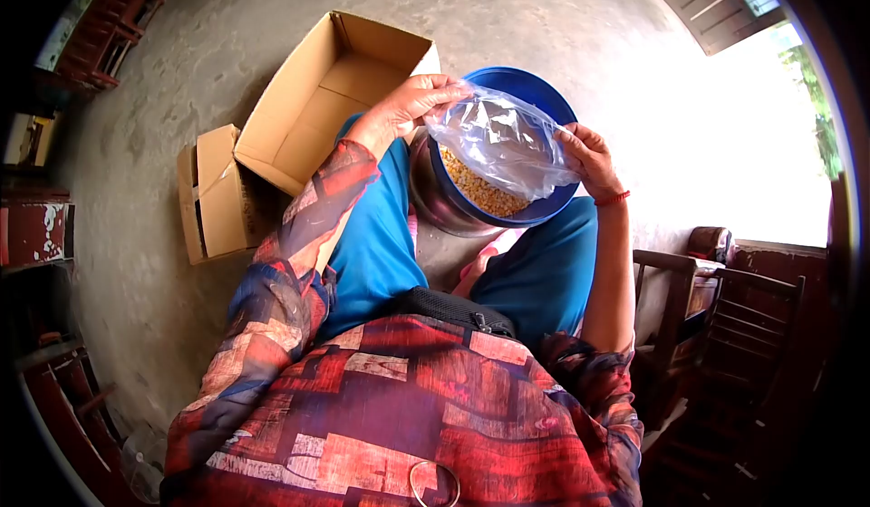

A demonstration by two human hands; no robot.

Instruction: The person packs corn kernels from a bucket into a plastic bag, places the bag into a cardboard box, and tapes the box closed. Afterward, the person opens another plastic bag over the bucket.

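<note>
A clear plastic bag (503, 135) is stretched between my two hands above a blue basin (521, 81). My left hand (419, 101) pinches the bag's upper left edge. On the other side, my right hand (591, 158) grips the bag near its right edge, a red band round the wrist. Yellow-orange grains that look like corn kernels (480, 187) lie in the basin, partly covered by the bag. Below the basin shows a metallic, rounded container (439, 201) between my knees. Whether anything is inside the bag is hard to make out; it looks thin and see-through.
An open cardboard box (308, 99) stands left of the basin on the concrete floor (145, 163). Beside it is a smaller cardboard box (222, 194). Wooden chairs (743, 317) stand at the right, below a bright opening. Dark wooden furniture (118, 27) lines the left.
</note>
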